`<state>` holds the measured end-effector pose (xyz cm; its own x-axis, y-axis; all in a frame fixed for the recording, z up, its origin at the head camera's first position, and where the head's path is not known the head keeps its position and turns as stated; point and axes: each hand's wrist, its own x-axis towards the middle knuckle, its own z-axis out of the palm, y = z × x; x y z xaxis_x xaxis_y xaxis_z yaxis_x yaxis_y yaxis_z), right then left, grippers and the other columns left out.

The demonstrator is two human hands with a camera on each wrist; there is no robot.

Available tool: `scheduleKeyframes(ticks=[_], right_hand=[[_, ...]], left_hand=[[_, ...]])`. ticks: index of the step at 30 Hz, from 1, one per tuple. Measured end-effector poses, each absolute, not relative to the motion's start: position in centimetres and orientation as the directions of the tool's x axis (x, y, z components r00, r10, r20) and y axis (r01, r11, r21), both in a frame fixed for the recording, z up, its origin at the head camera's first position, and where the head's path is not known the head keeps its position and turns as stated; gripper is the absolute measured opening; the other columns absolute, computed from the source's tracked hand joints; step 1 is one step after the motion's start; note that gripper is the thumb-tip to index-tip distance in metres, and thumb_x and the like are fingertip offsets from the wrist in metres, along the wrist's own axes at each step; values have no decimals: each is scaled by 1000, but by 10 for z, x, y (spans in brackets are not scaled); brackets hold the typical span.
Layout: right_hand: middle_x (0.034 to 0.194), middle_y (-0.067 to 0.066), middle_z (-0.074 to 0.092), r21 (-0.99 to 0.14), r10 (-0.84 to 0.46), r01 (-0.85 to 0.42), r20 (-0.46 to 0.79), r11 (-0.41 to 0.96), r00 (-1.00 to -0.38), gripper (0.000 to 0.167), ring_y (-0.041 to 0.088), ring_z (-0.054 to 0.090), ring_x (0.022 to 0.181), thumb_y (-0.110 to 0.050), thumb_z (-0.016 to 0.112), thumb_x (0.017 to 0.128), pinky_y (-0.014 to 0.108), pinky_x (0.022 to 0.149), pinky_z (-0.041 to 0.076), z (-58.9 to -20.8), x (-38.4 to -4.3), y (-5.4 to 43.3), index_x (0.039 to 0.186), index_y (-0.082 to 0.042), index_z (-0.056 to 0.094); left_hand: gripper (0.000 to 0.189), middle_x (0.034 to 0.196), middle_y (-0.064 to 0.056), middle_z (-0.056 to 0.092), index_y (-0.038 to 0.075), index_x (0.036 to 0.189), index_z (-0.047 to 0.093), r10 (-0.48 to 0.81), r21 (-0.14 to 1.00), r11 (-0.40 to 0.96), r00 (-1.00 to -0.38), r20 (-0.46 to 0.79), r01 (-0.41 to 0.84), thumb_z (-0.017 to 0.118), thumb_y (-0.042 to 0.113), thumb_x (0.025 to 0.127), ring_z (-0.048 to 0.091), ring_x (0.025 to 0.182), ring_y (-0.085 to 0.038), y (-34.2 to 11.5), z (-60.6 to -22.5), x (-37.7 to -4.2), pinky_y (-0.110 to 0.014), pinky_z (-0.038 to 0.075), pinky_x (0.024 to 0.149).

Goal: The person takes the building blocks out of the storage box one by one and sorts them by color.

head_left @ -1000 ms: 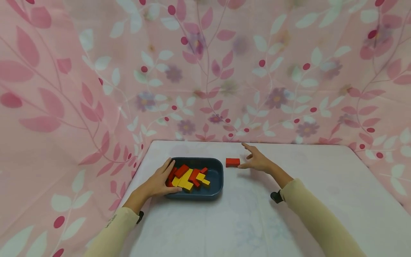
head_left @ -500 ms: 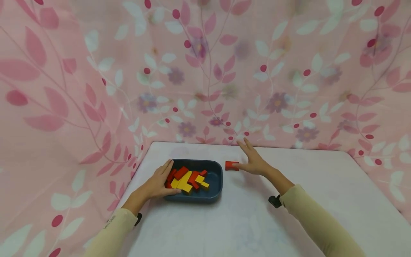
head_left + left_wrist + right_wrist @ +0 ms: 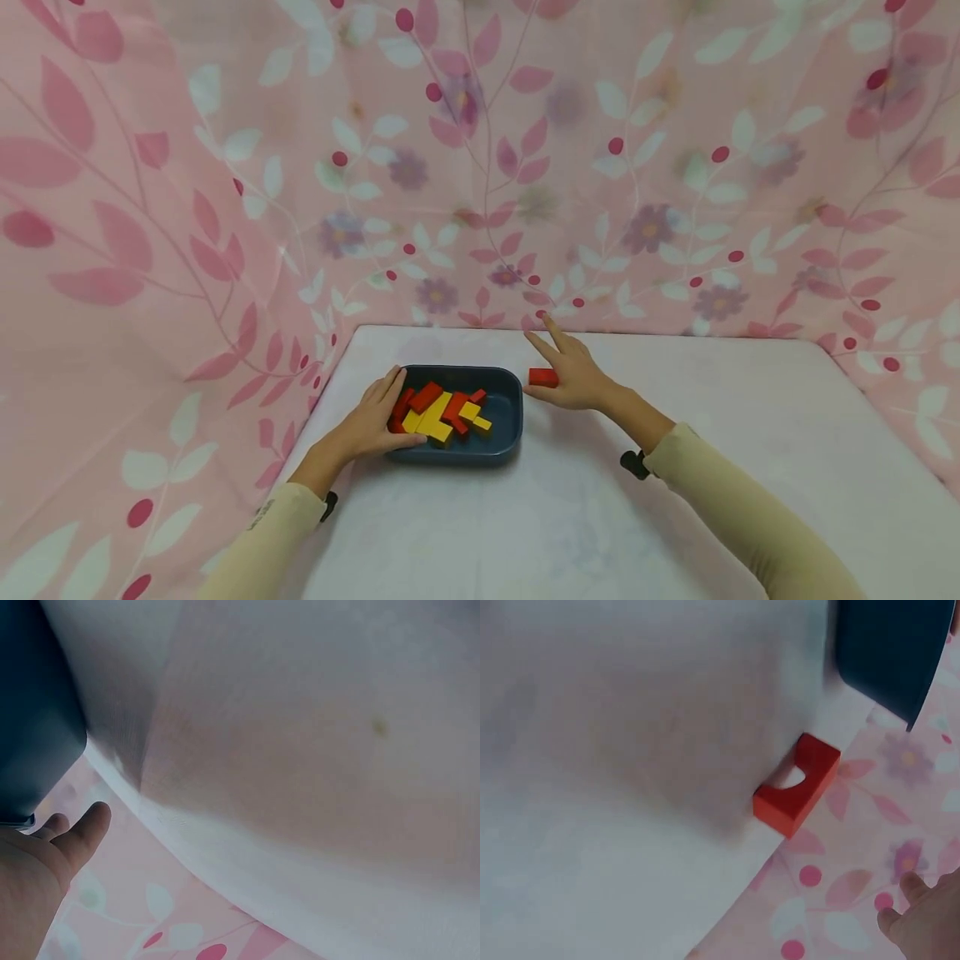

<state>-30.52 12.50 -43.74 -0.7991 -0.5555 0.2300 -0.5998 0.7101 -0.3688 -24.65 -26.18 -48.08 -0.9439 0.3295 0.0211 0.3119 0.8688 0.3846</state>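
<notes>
A dark blue rectangular tray (image 3: 480, 457) holds several red and yellow toy blocks (image 3: 435, 417). At the tray's left end rests my left hand (image 3: 367, 423), thumb along the front side and fingers by the back corner. My right hand (image 3: 573, 375) reaches just right of the tray, fingers spread, close over a red block (image 3: 542, 377) and partly hiding it in the head view. In the right wrist view this red arch block (image 3: 801, 787) stands on the table with a half-round cutout; the right fingertips (image 3: 913, 885) are apart from it there.
The table has a white cloth (image 3: 600, 517). Pink floral fabric (image 3: 480, 167) hangs behind the table and along the left side. Both wrists wear small dark devices, one showing under the right wrist (image 3: 634, 464).
My right hand has moved left over the red arch block, fingers spreading upward. The left hand stays at the tray, and the blocks lie as before.
</notes>
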Motion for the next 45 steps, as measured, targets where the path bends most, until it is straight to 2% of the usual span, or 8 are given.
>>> scheduleKeyframes(ticks=[7, 15, 19, 24, 28, 36, 41, 45], right_hand=[[168, 10, 2, -389, -615, -641, 207, 662, -761, 90, 41, 23, 148, -52, 69, 86, 65, 118, 19, -437, -302, 99, 159, -28, 21], [168, 4, 8, -401, -694, -717, 234, 569, -681, 88, 33, 29, 147, -50, 70, 87, 63, 116, 27, -435, -292, 65, 158, -29, 23], [167, 4, 10, -466, -728, -726, 220, 506, -649, 85, 33, 29, 147, -47, 70, 88, 63, 115, 30, -434, -285, 45, 157, -27, 25], [166, 7, 14, -450, -781, -775, 228, 444, -581, 80, 32, 37, 143, -45, 69, 89, 58, 114, 35, -433, -279, 25, 156, -23, 30], [165, 7, 18, -442, -771, -770, 232, 460, -594, 78, 29, 38, 142, -42, 71, 89, 55, 113, 38, -434, -280, 19, 154, -21, 33], [164, 8, 23, -433, -769, -764, 213, 478, -603, 80, 32, 34, 146, -46, 71, 88, 58, 116, 32, -444, -289, 6, 154, -19, 34], [161, 6, 29, -498, -756, -709, 149, 499, -637, 79, 26, 34, 145, -44, 72, 88, 50, 117, 34, -452, -295, 0, 153, -19, 35], [158, 8, 34, -549, -759, -688, 139, 476, -636, 77, 25, 37, 143, -39, 74, 88, 47, 117, 35, -456, -299, -6, 151, -16, 38]], left_hand=[[121, 167, -13, 7, 10, 160, 10, 338, 382, 865, -941, 32, 324, 67, 74, 74, 17, 149, -39, -261, -476, -249, -66, 32, 111], [121, 167, -12, 6, 10, 160, 10, 343, 378, 865, -939, 32, 328, 66, 74, 74, 20, 148, -40, -263, -482, -246, -65, 34, 111], [120, 167, -14, 9, 9, 159, 12, 330, 375, 869, -943, 46, 322, 68, 73, 75, 22, 147, -41, -266, -483, -244, -66, 35, 109], [119, 166, -15, 11, 8, 159, 14, 317, 380, 870, -947, 56, 314, 70, 70, 75, 24, 146, -42, -269, -482, -241, -67, 35, 109], [118, 167, -14, 10, 9, 159, 13, 336, 392, 858, -940, 56, 331, 67, 72, 76, 23, 147, -42, -264, -482, -243, -67, 35, 109], [118, 167, -13, 10, 11, 160, 12, 332, 397, 855, -940, 79, 335, 69, 70, 76, 24, 147, -42, -261, -485, -246, -67, 34, 109], [117, 166, -15, 11, 11, 160, 11, 349, 405, 843, -933, 86, 353, 70, 69, 76, 24, 147, -43, -262, -486, -247, -66, 33, 111], [117, 166, -17, 10, 10, 160, 11, 353, 406, 843, -932, 82, 354, 70, 69, 77, 24, 147, -44, -264, -486, -246, -66, 32, 111]])
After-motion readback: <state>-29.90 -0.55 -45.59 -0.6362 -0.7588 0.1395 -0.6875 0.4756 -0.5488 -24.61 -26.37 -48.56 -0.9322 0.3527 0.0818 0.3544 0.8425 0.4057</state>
